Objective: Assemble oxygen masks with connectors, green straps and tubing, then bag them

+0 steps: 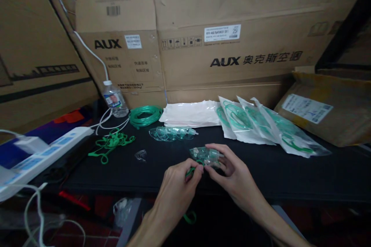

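Observation:
Over the front of the black table, my right hand [236, 173] grips a clear green-tinted oxygen mask [205, 154] by its connector side, fingers curled round it. My left hand [178, 181] is closed in a pinch on a thin green elastic strap [190, 171] at the mask's near edge. Part of the strap hangs below the left wrist. Whether the strap passes through the mask's side hole is hidden by my fingertips. Beyond my hands lies a row of nested masks [174, 134]. Left of them are small clear pieces [141, 156] and a tangle of green straps [114, 142].
Coiled green tubing [145, 116] and a stack of white pouches [189, 114] lie at the back. Several filled pouches [239, 119] fan out rightward, near a brown carton [333, 104]. A plastic bottle [115, 100] and a power strip [52, 154] stand left.

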